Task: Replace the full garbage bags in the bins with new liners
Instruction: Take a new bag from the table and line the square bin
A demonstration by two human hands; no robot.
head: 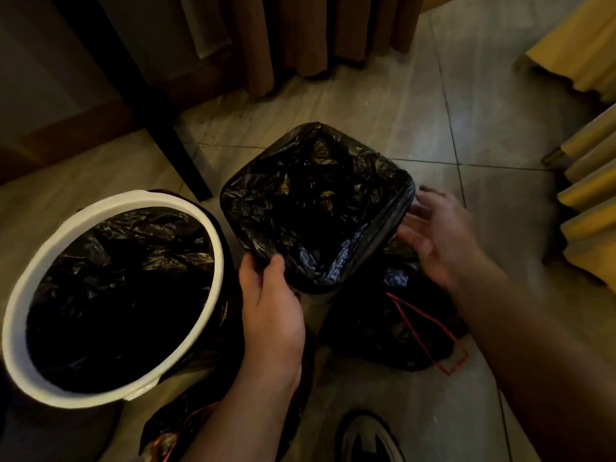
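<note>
Square bin [396, 216] on the tiled floor [416, 105], black liner [316, 208] stretched over its rim: left hand [271, 305] pinches the liner's near corner, right hand [436, 235] spread open just beside its right side, near a full bag [376, 331].

One cam, head-worn, wide-angle, facing fwd & steeply down at the floor [366, 105]. Close range: square bin [316, 208] sits approx mid-frame. Round bin [133, 199] just left of it, nearer the cam. Curtain [283, 35] beyond it at top edge, yellow fabric [586, 201] to its right at frame edge, shoe [366, 438] below it at btm edge.
</note>
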